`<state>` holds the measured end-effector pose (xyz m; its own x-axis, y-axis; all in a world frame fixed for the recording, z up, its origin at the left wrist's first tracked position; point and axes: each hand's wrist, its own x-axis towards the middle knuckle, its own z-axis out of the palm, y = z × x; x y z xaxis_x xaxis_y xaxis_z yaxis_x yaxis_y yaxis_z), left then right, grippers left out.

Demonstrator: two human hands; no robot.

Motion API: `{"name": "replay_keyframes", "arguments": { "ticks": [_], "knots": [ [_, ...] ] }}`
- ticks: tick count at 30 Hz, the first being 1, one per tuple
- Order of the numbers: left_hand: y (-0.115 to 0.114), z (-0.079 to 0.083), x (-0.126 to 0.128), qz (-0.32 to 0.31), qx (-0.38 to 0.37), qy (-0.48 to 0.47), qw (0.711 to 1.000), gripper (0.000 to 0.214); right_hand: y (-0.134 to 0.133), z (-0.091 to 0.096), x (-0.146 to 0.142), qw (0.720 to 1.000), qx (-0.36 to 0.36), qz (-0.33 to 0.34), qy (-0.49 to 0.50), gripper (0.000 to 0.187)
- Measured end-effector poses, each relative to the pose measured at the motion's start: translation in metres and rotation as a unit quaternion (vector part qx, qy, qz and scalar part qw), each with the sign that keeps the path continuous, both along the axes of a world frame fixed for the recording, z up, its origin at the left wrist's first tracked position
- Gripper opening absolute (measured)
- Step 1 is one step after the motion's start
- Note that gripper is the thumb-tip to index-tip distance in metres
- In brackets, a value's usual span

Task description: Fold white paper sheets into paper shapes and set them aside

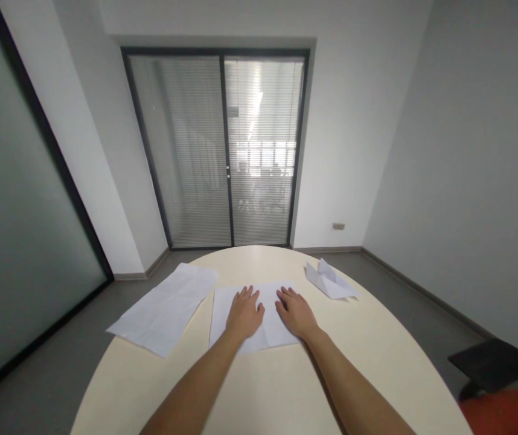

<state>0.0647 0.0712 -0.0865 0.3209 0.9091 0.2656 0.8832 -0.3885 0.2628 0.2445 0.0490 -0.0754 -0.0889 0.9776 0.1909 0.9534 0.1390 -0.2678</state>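
Note:
A white sheet of paper [270,323] with faint creases lies flat on the table in front of me. My left hand [244,312] rests palm down on its left half, fingers spread. Over its right side lies my right hand [296,311], also flat with the fingers a little apart. Both hands touch the paper and hold nothing; parts of the sheet are hidden under them. To the left is another creased, unfolded sheet [168,308]. A folded paper shape [329,280], with a raised fold, sits on the right side of the table.
The round cream table [259,393] has a curved edge on both sides. An orange and black chair [503,411] stands at the lower right. Beyond the table is a glass door [186,157] with blinds, and grey walls stand on either side.

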Motion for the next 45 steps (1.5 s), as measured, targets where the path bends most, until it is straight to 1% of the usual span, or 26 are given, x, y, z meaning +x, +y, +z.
{"name": "replay_keyframes", "arguments": {
  "ticks": [7, 12, 17, 22, 28, 31, 36, 40, 42, 45],
  "knots": [
    [-0.002, 0.002, -0.002, -0.029, 0.007, -0.038, 0.999, 0.043, 0.000, -0.001, -0.001, 1.000, -0.027, -0.002, 0.001, 0.053],
    [-0.003, 0.004, -0.002, -0.046, 0.009, -0.086, 0.995, 0.037, 0.000, -0.001, 0.001, 1.000, -0.020, 0.001, -0.002, 0.052],
    [0.000, 0.000, -0.006, -0.058, 0.019, -0.129, 0.990, 0.034, 0.000, -0.001, 0.001, 1.000, -0.018, 0.003, 0.001, 0.053],
    [0.004, -0.003, -0.009, -0.056, -0.005, -0.188, 0.981, 0.030, 0.002, 0.000, 0.000, 1.000, -0.022, 0.002, 0.000, 0.053],
    [0.005, -0.001, -0.012, -0.075, -0.039, -0.219, 0.972, 0.029, 0.003, -0.002, 0.001, 1.000, -0.018, 0.001, 0.000, 0.053],
    [0.005, -0.001, -0.013, -0.079, -0.043, -0.230, 0.969, 0.029, 0.003, -0.002, 0.001, 1.000, -0.018, 0.003, 0.003, 0.053],
    [0.006, -0.004, -0.013, -0.093, -0.018, -0.221, 0.971, 0.029, 0.002, -0.001, 0.000, 1.000, -0.018, 0.004, 0.012, 0.052],
    [0.004, -0.003, -0.012, -0.097, -0.004, -0.192, 0.977, 0.031, 0.002, -0.002, 0.001, 1.000, -0.013, 0.004, 0.013, 0.051],
    [0.002, -0.003, -0.010, -0.080, 0.001, -0.154, 0.985, 0.033, 0.003, -0.002, 0.001, 1.000, -0.008, 0.005, 0.011, 0.049],
    [-0.002, -0.002, -0.007, -0.004, 0.010, -0.074, 0.997, 0.040, 0.003, -0.003, 0.000, 1.000, 0.007, 0.003, 0.006, 0.043]
  ]
}}
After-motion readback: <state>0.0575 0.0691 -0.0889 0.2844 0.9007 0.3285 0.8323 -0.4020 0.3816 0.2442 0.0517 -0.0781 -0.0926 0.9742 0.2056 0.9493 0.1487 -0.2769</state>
